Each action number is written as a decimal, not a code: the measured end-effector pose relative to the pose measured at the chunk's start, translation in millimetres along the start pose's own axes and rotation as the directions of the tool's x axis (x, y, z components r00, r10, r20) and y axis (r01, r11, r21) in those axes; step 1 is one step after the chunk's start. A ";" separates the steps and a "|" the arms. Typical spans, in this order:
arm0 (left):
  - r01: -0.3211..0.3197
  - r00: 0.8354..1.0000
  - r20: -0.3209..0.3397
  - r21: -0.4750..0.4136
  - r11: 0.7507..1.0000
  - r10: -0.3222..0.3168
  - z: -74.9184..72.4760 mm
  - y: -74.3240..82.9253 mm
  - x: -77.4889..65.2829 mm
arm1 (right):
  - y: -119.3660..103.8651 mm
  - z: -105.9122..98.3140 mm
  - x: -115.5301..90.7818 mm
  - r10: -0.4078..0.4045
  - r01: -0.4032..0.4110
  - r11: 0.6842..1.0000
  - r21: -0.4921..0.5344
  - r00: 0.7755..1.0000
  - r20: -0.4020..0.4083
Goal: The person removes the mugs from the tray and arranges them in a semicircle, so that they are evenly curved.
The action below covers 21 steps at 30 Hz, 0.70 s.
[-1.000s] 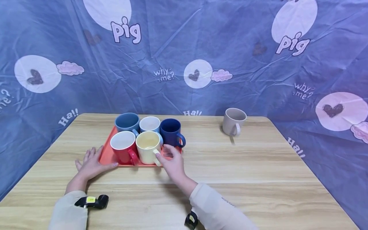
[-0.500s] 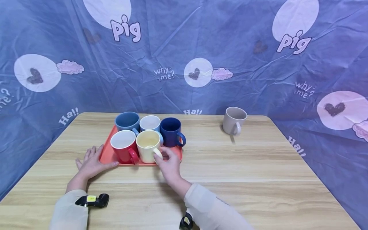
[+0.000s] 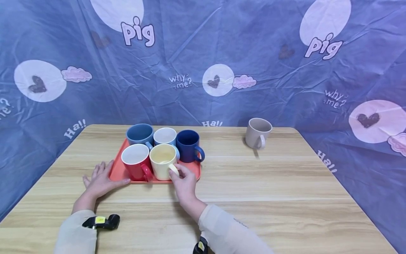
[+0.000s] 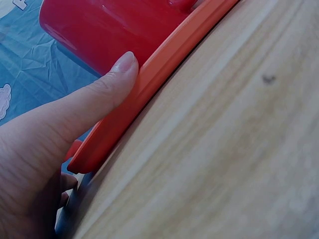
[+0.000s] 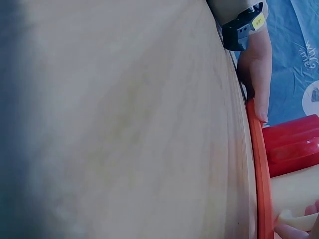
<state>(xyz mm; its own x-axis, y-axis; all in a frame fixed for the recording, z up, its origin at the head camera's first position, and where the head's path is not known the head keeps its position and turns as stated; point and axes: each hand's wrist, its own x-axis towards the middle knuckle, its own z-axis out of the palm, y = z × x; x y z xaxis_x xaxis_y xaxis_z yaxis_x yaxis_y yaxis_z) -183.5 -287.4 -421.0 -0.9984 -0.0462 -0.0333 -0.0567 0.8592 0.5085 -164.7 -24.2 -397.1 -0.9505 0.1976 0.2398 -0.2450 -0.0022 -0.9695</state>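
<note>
An orange-red tray [image 3: 118, 172] carries several mugs. My left hand [image 3: 100, 184] has its fingers spread at the tray's front left corner; in the left wrist view the thumb [image 4: 107, 92] lies along the rim, beside the red mug [image 4: 124, 35]. My right hand [image 3: 186, 186] pinches the handle of the cream mug [image 3: 160, 170], which stands upright at the tray's front, right of the red one. In the back row are a dusty-blue mug [image 3: 138, 137], a mug with a white inside [image 3: 165, 136] and a navy mug [image 3: 186, 152]. Fingers partly hide the cream handle.
A grey mug [image 3: 253, 138] stands alone at the back right of the wooden table [image 3: 285, 197], its handle toward me. Behind the table hangs a blue printed cloth [image 3: 177, 53]. Each sleeve bears a black wrist camera [image 3: 103, 222].
My right hand has moved a little left and closed its fingers on the cream mug's handle. The left hand, tray and mugs stay in place.
</note>
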 end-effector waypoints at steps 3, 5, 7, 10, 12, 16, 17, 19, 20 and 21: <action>0.000 1.000 -0.001 0.001 1.000 0.000 -0.8 -0.8 -0.2 | -0.4 1.0 0.2 0.015 -0.015 1.000 0.026 1.000 -0.007; -0.001 1.000 0.000 0.000 1.000 0.001 -1.2 -1.3 -0.4 | -0.5 1.5 0.1 0.030 -0.030 0.998 0.048 0.999 -0.011; 0.000 1.000 0.001 0.001 1.000 0.000 -1.6 -1.1 -0.5 | -0.5 2.2 0.1 0.051 -0.050 0.996 0.071 0.999 -0.014; 0.001 1.000 0.003 0.000 1.000 -0.001 -1.7 -0.3 -0.8 | -0.9 2.7 -0.4 0.069 -0.067 0.993 0.098 0.997 -0.017; 0.002 1.000 0.003 -0.001 1.000 -0.002 -1.8 0.3 -0.8 | -1.1 2.9 -0.7 0.084 -0.081 0.991 0.110 0.996 -0.016; 0.004 1.000 0.003 0.001 1.000 -0.004 -1.4 0.3 -0.7 | -1.0 2.7 -1.1 0.102 -0.100 0.984 0.144 0.995 -0.008; 0.005 1.000 0.002 0.001 1.000 -0.005 -1.2 0.2 -0.7 | -0.8 2.7 -1.1 0.107 -0.105 0.983 0.153 0.994 -0.007; 0.005 1.000 0.002 0.001 1.000 -0.005 -0.9 0.2 -0.4 | -0.9 2.3 -1.2 0.117 -0.114 0.980 0.164 0.993 -0.005; 0.004 1.000 0.002 0.001 1.000 -0.004 -0.8 0.3 -0.2 | -1.1 1.9 -1.3 0.118 -0.115 0.980 0.164 0.993 -0.005; 0.002 1.000 0.000 0.001 1.000 -0.002 -0.7 0.3 0.1 | -1.5 1.6 -1.3 0.121 -0.118 0.979 0.169 0.993 -0.004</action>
<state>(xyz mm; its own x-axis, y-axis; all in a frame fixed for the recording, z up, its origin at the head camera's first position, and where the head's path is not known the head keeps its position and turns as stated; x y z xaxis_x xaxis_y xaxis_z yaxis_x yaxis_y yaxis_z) -183.6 -287.5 -420.2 -0.9982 -0.0479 -0.0348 -0.0589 0.8595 0.5077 -163.4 -26.0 -395.9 -0.9723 0.2001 0.1209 -0.1597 -0.1908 -0.9686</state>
